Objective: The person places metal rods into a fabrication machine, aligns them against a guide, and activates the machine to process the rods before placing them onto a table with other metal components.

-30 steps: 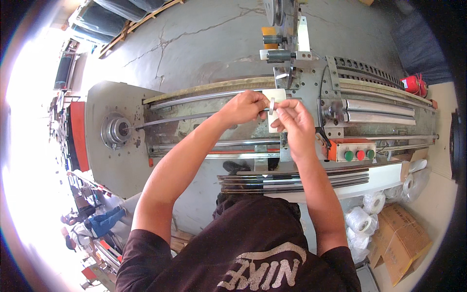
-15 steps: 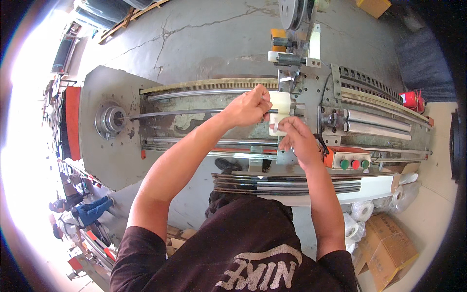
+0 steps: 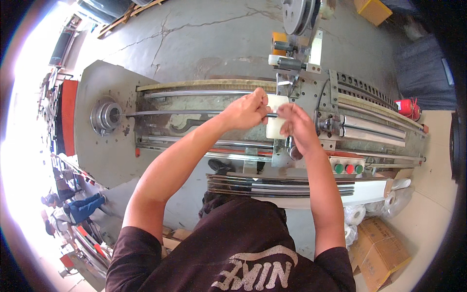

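Note:
My left hand (image 3: 247, 110) is closed over the long metal rod (image 3: 170, 113), its thumb and fingertips pinched beside a white plastic block (image 3: 277, 102). What it pinches is too small to make out. The rod runs from the round chuck (image 3: 110, 115) on the left, passes beneath this hand and shows again just right of it. My right hand (image 3: 299, 125) has its fingers curled in at the rod, over the right edge of the lower white block (image 3: 275, 128). Its fingertips are slightly blurred, and whatever lies between them is hidden.
The grey machine housing (image 3: 95, 151) stands at the left, with guide rails reaching right. A button box (image 3: 348, 166) sits below the carriage. Nearer me, several rods lie on a rack (image 3: 282, 187). Cardboard boxes (image 3: 382, 248) and wrapped rolls are at lower right; people stand at far left.
My right hand has moved up from the lower white block toward the rod, near the left fingertips. The dark knob below it now shows. My left hand stays nearly in place.

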`<state>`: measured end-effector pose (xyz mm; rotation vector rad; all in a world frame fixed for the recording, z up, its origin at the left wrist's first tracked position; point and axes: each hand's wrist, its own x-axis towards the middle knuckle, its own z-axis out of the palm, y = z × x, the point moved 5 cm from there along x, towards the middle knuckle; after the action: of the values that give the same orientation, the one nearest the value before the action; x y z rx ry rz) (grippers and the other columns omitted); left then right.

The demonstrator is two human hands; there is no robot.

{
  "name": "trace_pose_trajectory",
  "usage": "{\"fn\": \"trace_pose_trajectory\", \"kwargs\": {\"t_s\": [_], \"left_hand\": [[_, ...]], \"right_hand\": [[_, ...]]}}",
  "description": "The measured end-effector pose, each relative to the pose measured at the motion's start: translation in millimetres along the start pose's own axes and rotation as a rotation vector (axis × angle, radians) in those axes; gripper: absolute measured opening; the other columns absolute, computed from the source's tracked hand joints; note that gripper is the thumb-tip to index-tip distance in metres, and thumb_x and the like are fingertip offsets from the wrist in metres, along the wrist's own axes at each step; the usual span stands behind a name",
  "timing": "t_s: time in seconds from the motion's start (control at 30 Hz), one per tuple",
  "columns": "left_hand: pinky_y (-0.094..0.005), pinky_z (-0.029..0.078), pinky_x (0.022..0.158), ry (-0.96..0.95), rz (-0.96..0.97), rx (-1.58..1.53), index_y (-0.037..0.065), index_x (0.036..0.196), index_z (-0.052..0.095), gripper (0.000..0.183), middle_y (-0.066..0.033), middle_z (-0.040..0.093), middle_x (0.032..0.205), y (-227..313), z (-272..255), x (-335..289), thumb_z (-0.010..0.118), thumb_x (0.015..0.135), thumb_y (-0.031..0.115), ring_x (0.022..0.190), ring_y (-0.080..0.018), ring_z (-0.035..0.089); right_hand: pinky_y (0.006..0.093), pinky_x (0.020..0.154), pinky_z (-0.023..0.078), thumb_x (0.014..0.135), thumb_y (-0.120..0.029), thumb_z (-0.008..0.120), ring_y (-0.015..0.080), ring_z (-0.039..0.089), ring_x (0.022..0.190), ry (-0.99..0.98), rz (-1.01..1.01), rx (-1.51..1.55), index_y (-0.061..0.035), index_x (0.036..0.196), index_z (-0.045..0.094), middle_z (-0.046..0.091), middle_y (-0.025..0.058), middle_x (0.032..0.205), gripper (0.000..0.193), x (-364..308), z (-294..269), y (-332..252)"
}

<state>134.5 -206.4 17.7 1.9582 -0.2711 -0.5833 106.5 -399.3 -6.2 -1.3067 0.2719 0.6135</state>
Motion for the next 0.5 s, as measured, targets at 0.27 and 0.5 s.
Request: {"fn": "trace_pose_trajectory", "kwargs": {"t_s": [0.27,0.5], "left_hand": [[-0.0386,0.053,0.074,0.047,0.036,0.048,0.005,0.106,0.046,0.017,-0.0121,0.071,0.083,-4.6,2.1,-5.0,0.058,0.105,0.017,0.077,-0.0227,0.069],[-0.0391,0.054,0.075,0.045,0.041,0.054,0.005,0.105,0.042,0.016,-0.0116,0.069,0.085,-2.3,-0.1,-5.3,0.055,0.106,0.014,0.080,-0.0225,0.071]], "right_hand": [[0.0241,0.061,0.049,0.110,-0.023,0.055,0.0111,0.067,0.065,-0.086,-0.055,-0.097,-0.0078,0.117,0.063,0.075,0.0073,0.115,0.019,-60.5,22.0,-4.3],[0.0253,0.059,0.047,0.107,-0.017,0.055,0.0132,0.066,0.063,-0.019,-0.083,0.063,-0.0085,0.132,0.063,0.076,0.0095,0.112,0.027,9.4,16.5,-30.8]]}}
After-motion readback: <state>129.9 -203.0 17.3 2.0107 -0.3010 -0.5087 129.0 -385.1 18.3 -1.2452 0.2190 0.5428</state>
